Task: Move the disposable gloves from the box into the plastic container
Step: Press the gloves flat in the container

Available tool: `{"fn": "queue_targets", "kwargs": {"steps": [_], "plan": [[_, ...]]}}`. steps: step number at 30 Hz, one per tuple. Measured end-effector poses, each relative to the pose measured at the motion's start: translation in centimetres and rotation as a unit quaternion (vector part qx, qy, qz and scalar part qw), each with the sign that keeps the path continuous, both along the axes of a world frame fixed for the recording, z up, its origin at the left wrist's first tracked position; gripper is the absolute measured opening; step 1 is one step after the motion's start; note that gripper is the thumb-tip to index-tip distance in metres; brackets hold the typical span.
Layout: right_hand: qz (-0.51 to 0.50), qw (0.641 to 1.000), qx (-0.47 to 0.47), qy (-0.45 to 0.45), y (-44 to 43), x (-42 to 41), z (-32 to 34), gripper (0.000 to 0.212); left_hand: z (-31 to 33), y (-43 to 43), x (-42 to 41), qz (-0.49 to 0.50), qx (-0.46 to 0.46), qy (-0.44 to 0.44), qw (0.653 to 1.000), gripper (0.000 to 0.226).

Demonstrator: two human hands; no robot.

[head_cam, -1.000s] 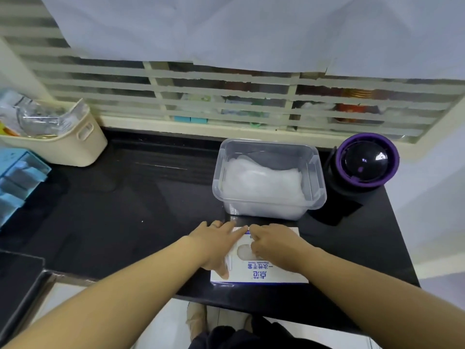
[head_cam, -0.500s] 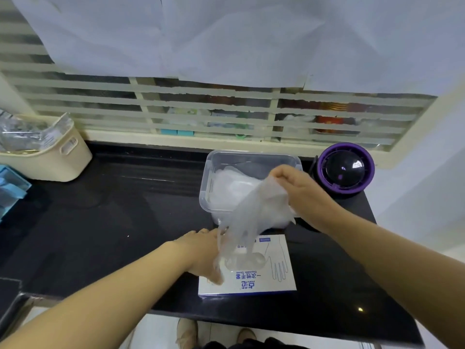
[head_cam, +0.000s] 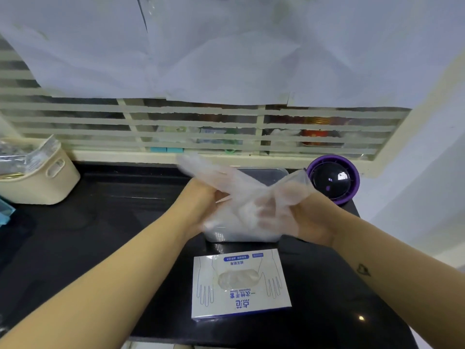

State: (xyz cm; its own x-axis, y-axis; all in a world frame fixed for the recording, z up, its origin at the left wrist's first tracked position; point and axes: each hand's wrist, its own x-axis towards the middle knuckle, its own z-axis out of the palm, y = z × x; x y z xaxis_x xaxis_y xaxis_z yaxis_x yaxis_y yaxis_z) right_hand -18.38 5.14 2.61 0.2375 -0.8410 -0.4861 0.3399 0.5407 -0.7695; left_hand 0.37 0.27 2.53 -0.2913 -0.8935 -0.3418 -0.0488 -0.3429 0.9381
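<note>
A clear disposable glove (head_cam: 226, 181) is stretched between my hands above the clear plastic container (head_cam: 271, 173), which holds a heap of gloves and is mostly hidden behind them. My left hand (head_cam: 201, 202) grips the glove's left part; its fingers are blurred. My right hand (head_cam: 299, 217) pinches the glove's cuff end at the right. The white and blue glove box (head_cam: 240, 285) lies flat on the black counter in front of the container, with gloves showing in its oval opening. Neither hand touches the box.
A purple-rimmed black round device (head_cam: 333, 180) stands right of the container. A cream basket (head_cam: 50, 182) with plastic wrappers sits at the far left by the window sill. The black counter's (head_cam: 100, 222) front edge runs just below the box.
My left hand left the box and rose to take hold of the glove. The glove came fully out of the box and now spreads over the container between both hands.
</note>
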Motion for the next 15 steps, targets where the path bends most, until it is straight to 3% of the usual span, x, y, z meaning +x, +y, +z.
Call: {"fn": "queue_targets", "kwargs": {"steps": [3, 5, 8, 10, 13, 15], "plan": [[0.048, 0.998, 0.029, 0.020, 0.2, -0.5, -0.8, 0.027, 1.4, -0.2, -1.0, 0.033, -0.022, -0.030, 0.999, 0.024], [0.017, 0.996, 0.041, 0.080, 0.0, -1.1, -1.2, 0.030, 1.6, -0.5, -0.5, 0.042, -0.045, -0.047, 0.997, 0.020], [-0.044, 0.990, -0.016, 0.131, -1.2, -1.6, -0.6, 0.033, 1.8, -1.8, -0.1, 0.048, -0.036, -0.087, 0.994, 0.014], [-0.044, 0.987, -0.051, 0.144, -2.1, -2.0, 0.0, 0.047, 2.1, -2.6, 0.1, 0.064, -0.015, -0.102, 0.993, 0.016], [0.031, 0.982, -0.091, 0.165, -2.9, -1.9, 0.7, 0.081, 1.7, -3.3, 0.5, 0.101, 0.017, -0.071, 0.992, 0.014], [0.051, 0.977, -0.100, 0.178, -2.7, -1.1, 0.1, 0.092, 1.1, -3.5, 0.8, 0.134, 0.055, -0.006, 0.989, 0.012]]}}
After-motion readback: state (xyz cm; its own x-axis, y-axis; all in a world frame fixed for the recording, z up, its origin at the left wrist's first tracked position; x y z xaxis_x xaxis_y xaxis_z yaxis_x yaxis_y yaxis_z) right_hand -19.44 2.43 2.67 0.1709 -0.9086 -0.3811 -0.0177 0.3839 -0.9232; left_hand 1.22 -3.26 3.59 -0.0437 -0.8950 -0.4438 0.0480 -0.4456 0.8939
